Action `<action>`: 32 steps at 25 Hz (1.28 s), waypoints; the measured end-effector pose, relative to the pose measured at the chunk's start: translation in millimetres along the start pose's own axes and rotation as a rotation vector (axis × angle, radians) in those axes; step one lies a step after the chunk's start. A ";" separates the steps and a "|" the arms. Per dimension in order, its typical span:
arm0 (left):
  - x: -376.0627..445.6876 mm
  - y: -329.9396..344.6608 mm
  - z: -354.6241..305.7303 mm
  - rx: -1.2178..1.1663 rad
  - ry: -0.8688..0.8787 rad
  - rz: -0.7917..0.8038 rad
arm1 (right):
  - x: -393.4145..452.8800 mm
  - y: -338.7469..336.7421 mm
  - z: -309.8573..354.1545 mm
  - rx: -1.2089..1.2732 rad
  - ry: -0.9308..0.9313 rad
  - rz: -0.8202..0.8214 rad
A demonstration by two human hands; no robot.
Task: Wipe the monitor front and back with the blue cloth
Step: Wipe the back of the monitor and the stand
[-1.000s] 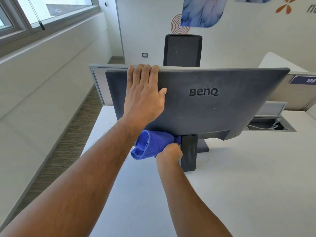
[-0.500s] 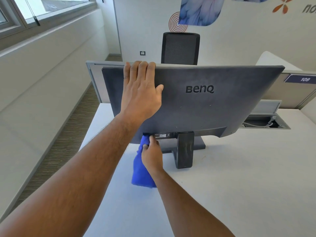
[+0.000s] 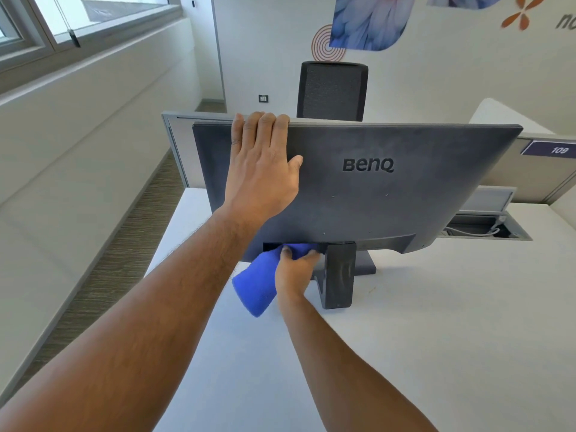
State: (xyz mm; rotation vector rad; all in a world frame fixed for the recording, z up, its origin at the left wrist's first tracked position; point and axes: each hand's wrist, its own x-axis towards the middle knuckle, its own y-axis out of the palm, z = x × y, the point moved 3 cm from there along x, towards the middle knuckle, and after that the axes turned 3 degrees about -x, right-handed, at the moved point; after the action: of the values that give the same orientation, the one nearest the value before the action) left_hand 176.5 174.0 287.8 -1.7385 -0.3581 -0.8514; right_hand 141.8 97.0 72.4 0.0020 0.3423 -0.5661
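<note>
A dark grey BenQ monitor [image 3: 405, 198] stands on a white desk with its back toward me; its screen side is hidden. My left hand [image 3: 261, 173] lies flat on the back near the left end, fingers hooked over the top edge. My right hand [image 3: 294, 269] grips the blue cloth [image 3: 257, 288] and presses its upper part into the recess under the monitor's lower edge, just left of the stand [image 3: 338, 275]. The rest of the cloth hangs down toward the desk.
The white desk [image 3: 436, 322] has an open cable hatch [image 3: 486, 230] with white cables at the right. A grey divider panel [image 3: 177, 145] and a black chair back [image 3: 332, 88] stand behind the monitor. The floor drops off at the left.
My right hand slid the cloth left along the monitor's underside, then back right toward the stand. The cloth now hangs longer below my hand. My left hand has kept its hold on the top edge.
</note>
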 end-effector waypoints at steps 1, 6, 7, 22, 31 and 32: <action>0.0 0.3 0.4 0.001 -0.003 0.002 | -4.7 1.2 -0.5 -0.087 -0.085 0.099; -0.2 -1.8 -0.2 -0.001 -0.006 0.007 | -5.5 -13.7 -20.0 -0.537 -0.380 0.357; -0.7 -2.2 0.3 -0.004 -0.006 0.006 | -3.7 -24.1 -22.8 -0.549 -0.401 0.323; 5.0 2.0 -21.6 -0.032 -0.020 0.042 | 60.1 -162.0 -8.9 -0.320 0.047 0.058; 2.9 6.4 -21.2 0.024 -0.040 0.046 | 72.0 -153.7 -14.8 -0.368 -0.022 0.099; 2.8 6.5 -21.2 0.021 -0.039 0.050 | 70.2 -158.4 -29.8 -0.429 0.015 0.120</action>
State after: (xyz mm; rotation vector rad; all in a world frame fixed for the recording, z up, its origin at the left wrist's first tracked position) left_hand 174.9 151.7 287.9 -1.7401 -0.3472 -0.7760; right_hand 104.5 -70.9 36.4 -0.3841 0.4693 -0.3655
